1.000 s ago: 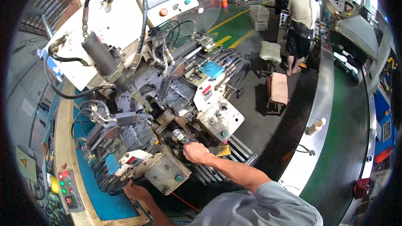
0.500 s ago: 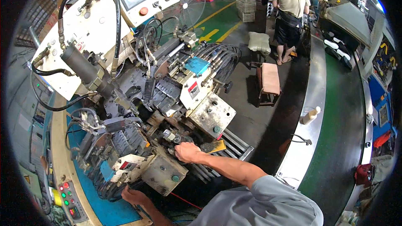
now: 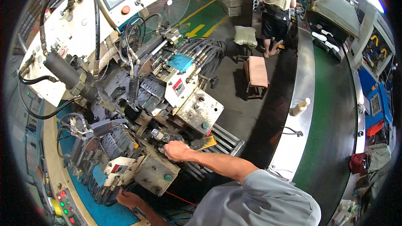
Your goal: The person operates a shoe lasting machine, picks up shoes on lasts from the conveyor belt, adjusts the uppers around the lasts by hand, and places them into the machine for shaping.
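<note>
Hoses (image 3: 100,194) look bendy, best held mid-length, left hand (image 3: 129,199) beside them; metal fitting (image 3: 157,134) seems stiff, right hand (image 3: 176,150) curled near it, can't tell either grip.

A silver fitting (image 3: 157,134) stood tilted on the grimy machine (image 3: 121,81); bundled black hoses (image 3: 100,193) curved along its near left.

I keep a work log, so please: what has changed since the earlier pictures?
Only the view has visibly shifted: the white-panelled machine sits further left in the picture. No grasp visibly changed; the right hand stays near the metal fitting, the left hand beside the black hoses.
</note>
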### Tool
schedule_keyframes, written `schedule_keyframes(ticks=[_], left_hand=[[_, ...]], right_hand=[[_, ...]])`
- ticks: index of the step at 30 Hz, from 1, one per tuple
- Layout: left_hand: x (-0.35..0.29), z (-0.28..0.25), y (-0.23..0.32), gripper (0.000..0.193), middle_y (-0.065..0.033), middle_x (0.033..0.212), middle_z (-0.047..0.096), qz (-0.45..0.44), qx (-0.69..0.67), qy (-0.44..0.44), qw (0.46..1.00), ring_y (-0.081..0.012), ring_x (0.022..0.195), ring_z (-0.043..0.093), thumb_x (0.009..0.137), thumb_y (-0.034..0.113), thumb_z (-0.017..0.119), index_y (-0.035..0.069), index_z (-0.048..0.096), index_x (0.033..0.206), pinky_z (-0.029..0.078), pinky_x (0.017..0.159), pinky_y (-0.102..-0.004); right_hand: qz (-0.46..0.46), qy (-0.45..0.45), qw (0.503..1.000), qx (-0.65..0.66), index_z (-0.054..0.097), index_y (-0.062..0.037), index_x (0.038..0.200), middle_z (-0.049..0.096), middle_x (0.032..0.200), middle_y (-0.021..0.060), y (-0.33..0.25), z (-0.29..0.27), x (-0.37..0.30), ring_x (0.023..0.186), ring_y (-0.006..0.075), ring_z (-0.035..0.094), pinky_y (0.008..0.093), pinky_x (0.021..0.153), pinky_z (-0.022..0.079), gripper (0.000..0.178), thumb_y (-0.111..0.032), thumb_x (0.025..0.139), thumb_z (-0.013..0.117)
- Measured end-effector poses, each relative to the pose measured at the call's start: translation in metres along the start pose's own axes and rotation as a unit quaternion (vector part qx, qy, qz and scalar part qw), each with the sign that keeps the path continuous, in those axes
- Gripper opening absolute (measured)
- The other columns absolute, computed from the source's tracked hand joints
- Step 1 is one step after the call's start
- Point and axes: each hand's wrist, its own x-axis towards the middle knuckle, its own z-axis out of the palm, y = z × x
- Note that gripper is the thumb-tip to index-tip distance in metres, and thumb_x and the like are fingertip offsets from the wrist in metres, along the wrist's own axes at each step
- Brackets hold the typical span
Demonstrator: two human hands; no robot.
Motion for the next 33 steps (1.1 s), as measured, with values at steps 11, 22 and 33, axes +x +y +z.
schedule_keyframes(ticks=[11,22,33], left_hand=[[0.013,-0.014,0.006,0.028,-0.0147,0.099,0.064,0.012,0.046,-0.040,0.998,-0.0341,0.088,0.062,0.112,0.020,0.045,0.007,0.069,0.103,0.051,0.080,-0.0505],[0.014,-0.032,0.033,0.030,-0.0169,0.087,0.064,0.014,0.087,-0.068,0.994,-0.0372,0.079,0.061,0.106,0.019,0.049,0.002,0.068,0.090,0.050,0.076,-0.0508],[0.023,-0.025,0.033,0.034,-0.0192,0.075,0.063,0.043,0.128,-0.155,0.979,-0.0404,0.071,0.060,0.100,0.018,0.053,-0.003,0.067,0.076,0.050,0.073,-0.0511]], right_hand=[[-0.009,-0.021,1.000,-0.006,0.071,0.0067,0.088,0.073,0.087,0.0282,-0.002,-0.003,-0.002,0.088,0.0482,0.073,0.0562,0.078,0.059,0.026,-0.018,0.088,0.063],[0.004,0.035,0.999,0.022,0.071,0.0062,0.086,0.072,0.085,0.0277,0.008,0.014,0.001,0.084,0.0459,0.073,0.0540,0.074,0.059,0.026,-0.019,0.086,0.063],[-0.031,0.090,0.995,0.007,0.073,0.0011,0.090,0.073,0.086,0.0227,0.011,0.021,0.002,0.087,0.0420,0.073,0.0521,0.076,0.058,0.022,-0.018,0.083,0.065]])
